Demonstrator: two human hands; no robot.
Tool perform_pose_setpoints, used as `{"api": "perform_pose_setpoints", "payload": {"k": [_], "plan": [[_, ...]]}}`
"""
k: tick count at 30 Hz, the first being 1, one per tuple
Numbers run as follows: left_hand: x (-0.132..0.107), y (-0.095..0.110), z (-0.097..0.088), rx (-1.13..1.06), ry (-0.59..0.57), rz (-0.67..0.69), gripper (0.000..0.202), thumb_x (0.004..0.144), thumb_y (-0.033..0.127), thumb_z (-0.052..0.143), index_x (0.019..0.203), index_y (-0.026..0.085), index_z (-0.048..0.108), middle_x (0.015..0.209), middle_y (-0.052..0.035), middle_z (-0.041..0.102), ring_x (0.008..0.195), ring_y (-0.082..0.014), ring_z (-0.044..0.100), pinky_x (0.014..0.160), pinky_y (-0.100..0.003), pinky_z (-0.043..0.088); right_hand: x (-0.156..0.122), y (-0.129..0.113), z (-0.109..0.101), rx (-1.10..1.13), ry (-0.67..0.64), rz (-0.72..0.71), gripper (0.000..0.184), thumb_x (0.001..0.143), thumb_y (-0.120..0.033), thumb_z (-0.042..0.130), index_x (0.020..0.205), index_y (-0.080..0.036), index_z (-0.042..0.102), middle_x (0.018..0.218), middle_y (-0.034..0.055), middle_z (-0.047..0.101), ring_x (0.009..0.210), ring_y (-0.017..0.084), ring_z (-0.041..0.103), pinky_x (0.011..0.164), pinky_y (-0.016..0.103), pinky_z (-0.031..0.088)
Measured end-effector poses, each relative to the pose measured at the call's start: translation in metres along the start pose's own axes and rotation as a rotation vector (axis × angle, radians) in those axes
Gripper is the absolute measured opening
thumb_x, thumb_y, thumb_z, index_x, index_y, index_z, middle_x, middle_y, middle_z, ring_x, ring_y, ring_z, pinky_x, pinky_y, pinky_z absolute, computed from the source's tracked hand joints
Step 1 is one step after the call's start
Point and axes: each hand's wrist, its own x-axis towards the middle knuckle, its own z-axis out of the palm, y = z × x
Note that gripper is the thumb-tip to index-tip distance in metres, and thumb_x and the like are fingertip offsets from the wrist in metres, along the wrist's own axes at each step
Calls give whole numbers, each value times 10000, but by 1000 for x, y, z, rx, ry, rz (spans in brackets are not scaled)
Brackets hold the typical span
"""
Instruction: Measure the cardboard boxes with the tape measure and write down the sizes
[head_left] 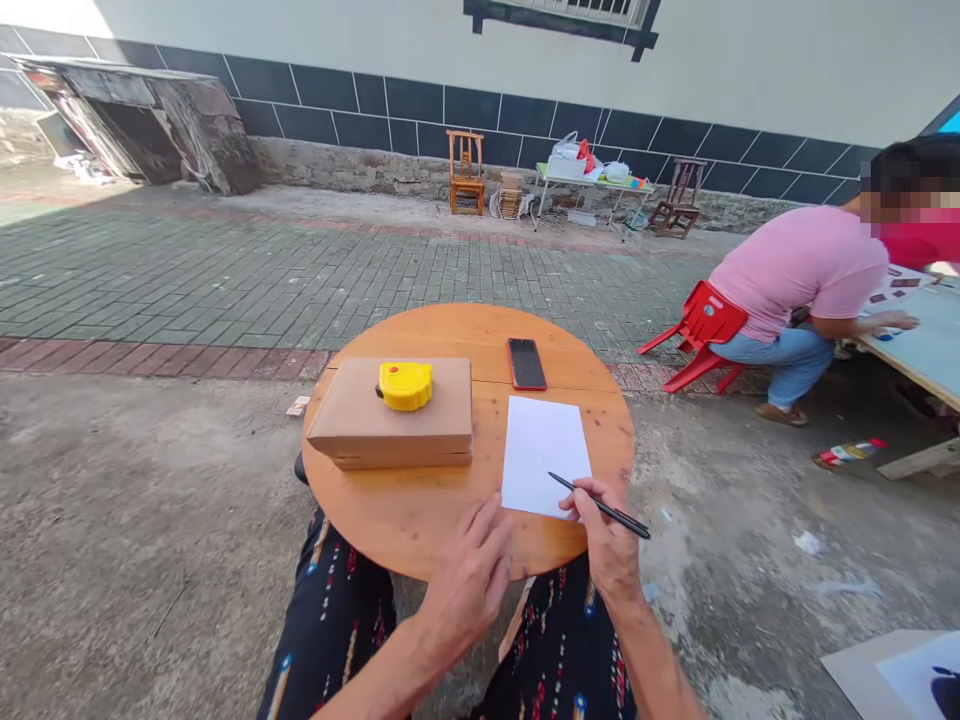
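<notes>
My right hand (pixel 609 540) grips a black pen (pixel 600 503), its tip over the white sheet of paper (pixel 546 445). Faint marks may be on the sheet, but I cannot make them out. Beside the paper's lower left corner, my left hand (pixel 472 560) rests on the table edge with its fingers loosely stretched and nothing held. A yellow tape measure (pixel 405 386) lies on top of a brown cardboard box (pixel 352 400) at the left. Beyond the paper is a dark-screened phone (pixel 526 363) with a red edge.
These things stand on a round wooden table (pixel 435 520) above my knees. At the right, a person in a pink shirt (pixel 802 260) sits on a red chair (pixel 709 320) by another table (pixel 926 345). A bottle (pixel 847 453) lies on the ground there.
</notes>
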Motion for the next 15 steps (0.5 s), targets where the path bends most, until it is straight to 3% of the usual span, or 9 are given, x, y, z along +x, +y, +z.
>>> {"api": "perform_pose_setpoints", "payload": {"k": [5, 10, 15], "plan": [[16, 2, 15, 33, -122, -44, 394, 864, 169, 582, 1258, 161, 589, 1439, -118, 540, 1311, -322, 488, 1096, -541, 434, 25, 5, 9, -15, -71, 0, 274, 813, -465, 679, 869, -202, 626, 661, 14, 688, 581, 156, 633, 575, 274, 531], [13, 6, 13, -2, -123, -49, 393, 874, 157, 566, 1266, 176, 578, 1362, -101, 601, 1230, -300, 534, 1068, -534, 448, 35, 5, 13, -11, -203, -3, 298, 891, -464, 589, 994, -197, 673, 735, 25, 706, 639, 163, 683, 587, 268, 547], [23, 2, 10, 11, -55, -117, 383, 862, 136, 552, 1244, 158, 577, 1324, -150, 581, 1189, -304, 534, 999, -526, 492, 38, 6, 24, -59, -222, -18, 263, 882, -449, 607, 918, -195, 668, 667, 7, 677, 620, 164, 674, 618, 276, 558]]}}
